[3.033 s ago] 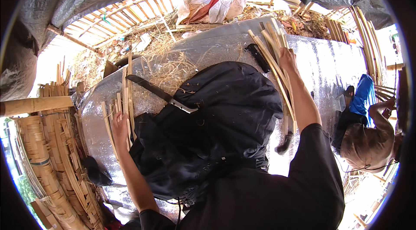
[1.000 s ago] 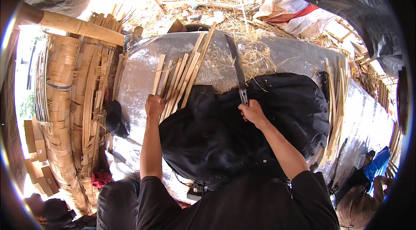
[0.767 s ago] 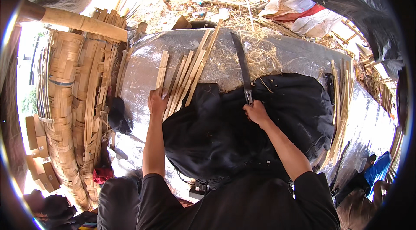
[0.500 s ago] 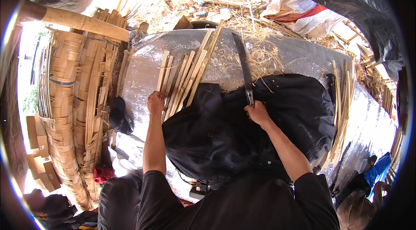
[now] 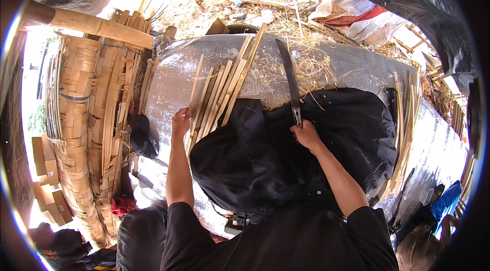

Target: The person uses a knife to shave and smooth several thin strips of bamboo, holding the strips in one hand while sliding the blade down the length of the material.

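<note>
Taking the cloth [image 5: 275, 158] before us as centre, we have a bundle of strips [image 5: 219, 97] at 11 o'clock on the sheet [image 5: 168, 74]. Our left hand [image 5: 180, 121], with a single strip [image 5: 197, 79], sits at 10. The machete [image 5: 289, 72] lies toward 12 in our right hand [image 5: 307, 134], shavings [image 5: 316, 69] just right of its blade; another bundle [image 5: 406, 140] is at 3, woven panels [image 5: 79, 112] at 9.

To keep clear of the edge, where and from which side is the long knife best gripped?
The long knife is probably best gripped by its handle end, from the person's side: its dark blade points away, and the right hand is closed round that near end.
</note>
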Demonstrator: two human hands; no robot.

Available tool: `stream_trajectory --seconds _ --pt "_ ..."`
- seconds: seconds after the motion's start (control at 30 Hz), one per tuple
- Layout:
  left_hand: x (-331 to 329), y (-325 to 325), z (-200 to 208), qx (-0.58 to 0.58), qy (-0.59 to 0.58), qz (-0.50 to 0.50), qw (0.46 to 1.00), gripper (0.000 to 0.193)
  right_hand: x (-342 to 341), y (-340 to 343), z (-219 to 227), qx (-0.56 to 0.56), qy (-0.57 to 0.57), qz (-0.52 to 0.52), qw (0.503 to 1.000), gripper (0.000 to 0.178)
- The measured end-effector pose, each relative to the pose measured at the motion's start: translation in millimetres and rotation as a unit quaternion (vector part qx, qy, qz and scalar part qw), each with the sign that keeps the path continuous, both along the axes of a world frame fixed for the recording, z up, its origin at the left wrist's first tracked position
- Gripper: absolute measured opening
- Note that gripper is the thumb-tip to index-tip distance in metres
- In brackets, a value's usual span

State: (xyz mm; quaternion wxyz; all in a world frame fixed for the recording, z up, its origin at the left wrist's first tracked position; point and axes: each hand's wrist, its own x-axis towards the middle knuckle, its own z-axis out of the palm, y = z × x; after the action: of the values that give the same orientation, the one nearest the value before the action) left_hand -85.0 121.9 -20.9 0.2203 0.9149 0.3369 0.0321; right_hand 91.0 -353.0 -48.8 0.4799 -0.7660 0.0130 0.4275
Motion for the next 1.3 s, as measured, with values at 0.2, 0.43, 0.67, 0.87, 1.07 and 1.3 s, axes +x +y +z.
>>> stream_trajectory --seconds 0.2,0.43,0.67,0.87,1.07,1.3 --pt "40 3 45 -0.241 -0.045 0.064 0.967 0.029 1 -1 -3 0.011 0.002 0.005 1.000 0.016" --pt "83 -29 93 -0.285 -0.021 0.069 0.956 0.031 -1 -1 -7 0.022 0.007 0.011 1.000 0.017" --pt "121 -60 114 -0.238 0.028 0.005 0.971 0.041 -5 3 -4 0.024 -0.037 -0.053 0.998 0.034" --pt "143 -99 146 -0.374 -0.059 -0.060 0.924 0.060 20 -12 63 0.185 0.139 -0.093 0.968 0.036" --pt "184 -129 177 -0.443 -0.240 -0.050 0.863 0.057 25 -10 109 0.300 0.137 -0.121 0.936 0.034" --pt "230 -168 203 -0.597 -0.348 -0.011 0.723 0.050 44 -23 93 0.180 0.099 -0.204 0.957 0.021"
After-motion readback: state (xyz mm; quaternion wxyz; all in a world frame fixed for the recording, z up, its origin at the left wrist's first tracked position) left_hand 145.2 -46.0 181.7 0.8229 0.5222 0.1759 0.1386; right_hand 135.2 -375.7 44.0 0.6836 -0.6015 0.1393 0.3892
